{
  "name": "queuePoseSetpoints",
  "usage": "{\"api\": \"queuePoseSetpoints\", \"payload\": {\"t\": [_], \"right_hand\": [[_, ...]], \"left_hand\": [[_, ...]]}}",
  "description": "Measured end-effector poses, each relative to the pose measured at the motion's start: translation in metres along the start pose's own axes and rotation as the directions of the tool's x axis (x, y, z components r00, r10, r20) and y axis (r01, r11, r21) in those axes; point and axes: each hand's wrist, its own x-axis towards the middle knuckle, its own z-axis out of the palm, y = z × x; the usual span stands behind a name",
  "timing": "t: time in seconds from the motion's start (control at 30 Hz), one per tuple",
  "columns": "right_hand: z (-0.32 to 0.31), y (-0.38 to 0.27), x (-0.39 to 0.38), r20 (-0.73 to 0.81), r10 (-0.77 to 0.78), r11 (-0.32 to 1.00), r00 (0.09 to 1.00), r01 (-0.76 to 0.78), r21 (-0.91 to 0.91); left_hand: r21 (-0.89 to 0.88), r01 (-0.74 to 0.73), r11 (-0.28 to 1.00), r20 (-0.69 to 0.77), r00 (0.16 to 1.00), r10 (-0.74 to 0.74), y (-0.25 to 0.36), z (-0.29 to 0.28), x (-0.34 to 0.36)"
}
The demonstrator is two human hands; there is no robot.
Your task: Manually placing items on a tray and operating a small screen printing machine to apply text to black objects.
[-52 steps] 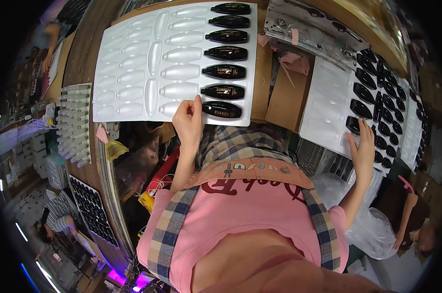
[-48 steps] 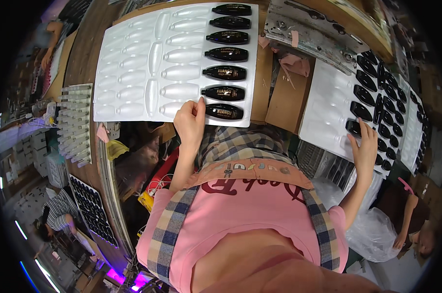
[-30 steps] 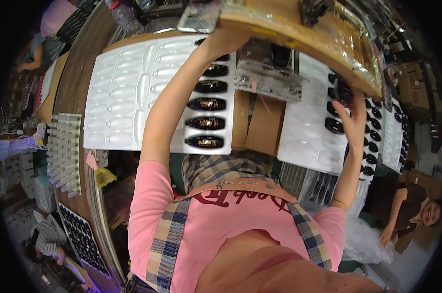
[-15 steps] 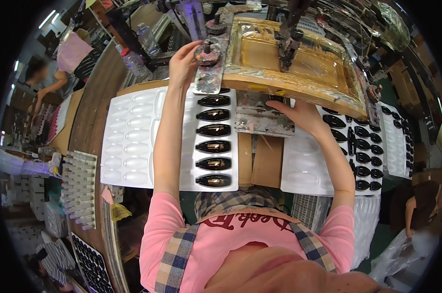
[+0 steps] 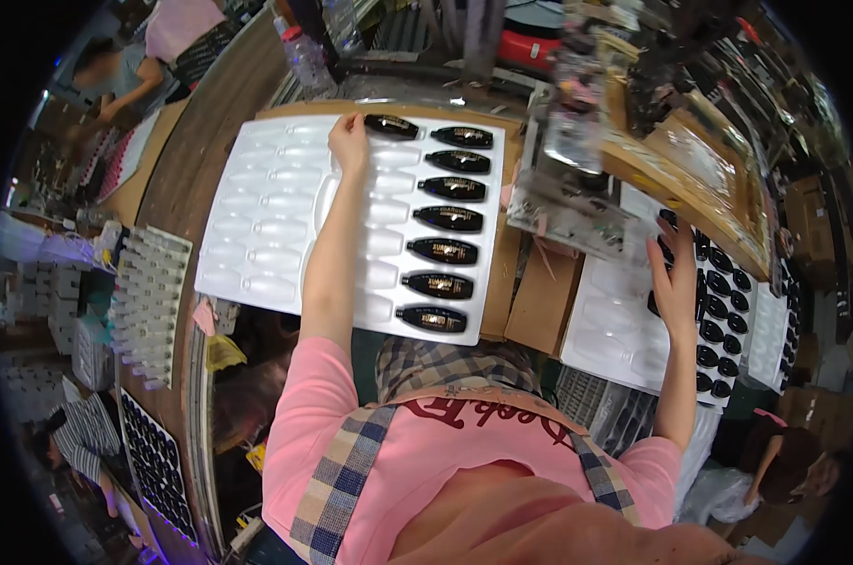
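My left hand point(image 5: 350, 143) pinches the narrow end of a black bottle-shaped piece point(image 5: 392, 126) with its fingertips. This piece lies in the top row of a white moulded tray point(image 5: 285, 207), left of a column of like black pieces with gold print point(image 5: 450, 219). Over at the right, my right hand point(image 5: 672, 278) has thumb and fingers apart, close to plain black pieces point(image 5: 718, 282) on a second white tray point(image 5: 601, 344). Nothing shows in its grasp. Between the trays stands a blurred metal fixture point(image 5: 572, 212), below a wooden-framed printing screen point(image 5: 728, 202).
A plastic bottle with a red cap point(image 5: 306, 61) stands behind the left tray. Cardboard point(image 5: 539, 297) lies between the trays. A rack of pale tubes point(image 5: 153, 306) is at the left. Other people work at the far left and lower right.
My left hand has left the knob and now holds a black piece in the left tray. My right hand has moved from the metal fixture to the right tray. The view has turned leftward.
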Motion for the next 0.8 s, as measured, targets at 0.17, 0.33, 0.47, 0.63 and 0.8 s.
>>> {"api": "queuePoseSetpoints", "payload": {"t": [0.17, 0.33, 0.47, 0.63, 0.8], "right_hand": [[-0.012, 0.043, -0.061, 0.019, 0.191, 0.84, 0.981, -0.153, -0.52], [-0.024, 0.045, -0.091, 0.157, 0.262, 0.803, 0.952, -0.125, -0.583], [-0.043, 0.04, -0.082, 0.147, 0.2, 0.794, 0.969, -0.072, -0.604], [-0.053, 0.039, -0.077, 0.087, 0.218, 0.784, 0.972, -0.121, -0.609], [-0.055, 0.033, -0.069, -0.144, 0.304, 0.904, 0.942, -0.333, -0.268]], "left_hand": [[0.274, -0.085, 0.958, 0.135, 0.99, 0.049, 0.008, -0.014, -0.007], [0.249, -0.279, 0.927, 0.16, 0.956, 0.245, -0.004, -0.008, -0.002], [0.327, -0.057, 0.943, 0.102, 0.994, 0.025, 0.004, -0.01, -0.009], [0.197, -0.185, 0.963, 0.032, 0.983, 0.182, 0.013, -0.008, -0.004], [0.112, -0.478, 0.871, 0.28, 0.856, 0.434, 0.1, 0.013, -0.019]]}}
